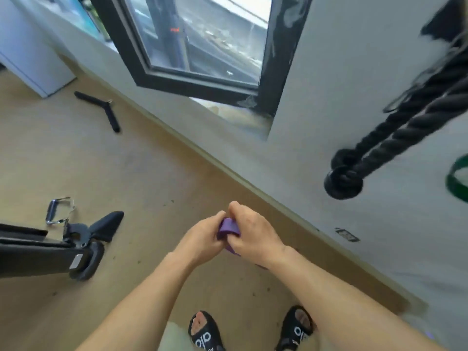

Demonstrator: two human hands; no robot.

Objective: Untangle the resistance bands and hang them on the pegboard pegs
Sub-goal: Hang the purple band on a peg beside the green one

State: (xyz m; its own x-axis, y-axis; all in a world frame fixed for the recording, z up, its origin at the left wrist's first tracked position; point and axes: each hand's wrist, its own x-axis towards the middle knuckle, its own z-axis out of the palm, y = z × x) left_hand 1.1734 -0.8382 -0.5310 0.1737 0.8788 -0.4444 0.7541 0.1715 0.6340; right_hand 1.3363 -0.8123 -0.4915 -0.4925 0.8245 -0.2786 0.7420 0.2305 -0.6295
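Observation:
A purple resistance band (228,228) is bunched between my two hands in front of my waist, above the floor. My left hand (202,236) grips its left side with curled fingers. My right hand (249,230) pinches the band from the right, and part of the band hangs hidden under that hand. A green band (455,179) hangs on the wall at the far right edge, cut off by the frame. No pegboard pegs are plainly visible.
A thick black rope (395,138) with knobbed ends hangs from the wall at the upper right. Black gym equipment (50,252) with a metal handle (59,211) lies on the floor at left. A black V-shaped bar (101,107) lies farther back. A window (202,41) is ahead.

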